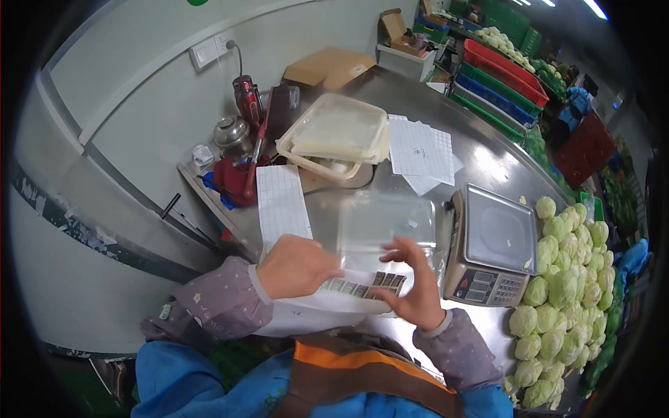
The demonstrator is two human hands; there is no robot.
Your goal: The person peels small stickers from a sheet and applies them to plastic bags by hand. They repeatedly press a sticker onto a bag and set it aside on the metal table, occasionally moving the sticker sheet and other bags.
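Note:
A white sheet (313,313) with a row of small green and dark labels (359,287) lies at the table's near edge. My left hand (296,266) is closed over the left end of that row; whatever its fingertips pinch is hidden. At the right end, my right hand (416,287) has its fingers apart, with the thumb low by the labels and the index finger raised. Just beyond both hands, a clear plastic bag (387,219) lies flat on the metal table.
A weighing scale (488,244) stands to the right, beside piled cabbages (564,279). Beyond lie a cream plastic tray (338,129), written sheets (421,150) and a brown envelope (331,67). Stacked crates (498,83) are further back. A person in blue (577,104) is in the distance.

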